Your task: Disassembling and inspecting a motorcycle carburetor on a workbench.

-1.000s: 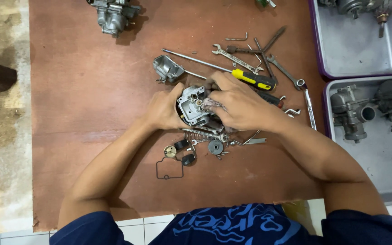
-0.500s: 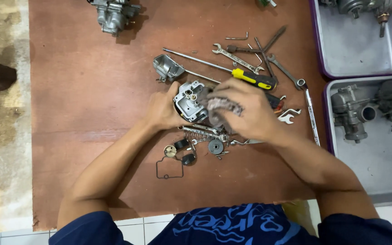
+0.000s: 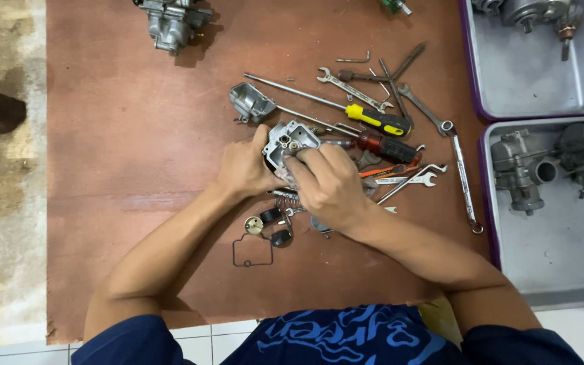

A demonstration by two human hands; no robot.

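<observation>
Plywood in a reddish brown covers the desk (image 3: 136, 169), on which all the work is laid out. At its right edge two grey metal trays are set, the upper tray (image 3: 542, 74) with a purple rim and the lower tray (image 3: 562, 270) carrying two grey carburetor bodies (image 3: 522, 169). Another whole carburetor (image 3: 170, 23) is seen at the top of the desk, well apart from the hands.

Near the middle a small metal carburetor body (image 3: 288, 142) is held. It is gripped from its left side by the left hand (image 3: 245, 169), thumb raised against its edge. The right hand (image 3: 329, 182) is curled over its lower right part, fingers bent onto it; whether something small is pinched in those fingers cannot be told.

Just beyond the held part a separate metal float bowl (image 3: 251, 103) lies on the desk. To the right a cluster of tools is spread: a yellow-handled screwdriver (image 3: 376, 122), a red-handled screwdriver (image 3: 383, 145) touching the right hand's knuckles, and several open-ended wrenches (image 3: 353, 88).

Below the hands smaller pieces are scattered: a black float (image 3: 275, 226), a thin black gasket (image 3: 251, 251) outlined on the wood, and a coiled spring (image 3: 288, 198) just under the wrists.
</observation>
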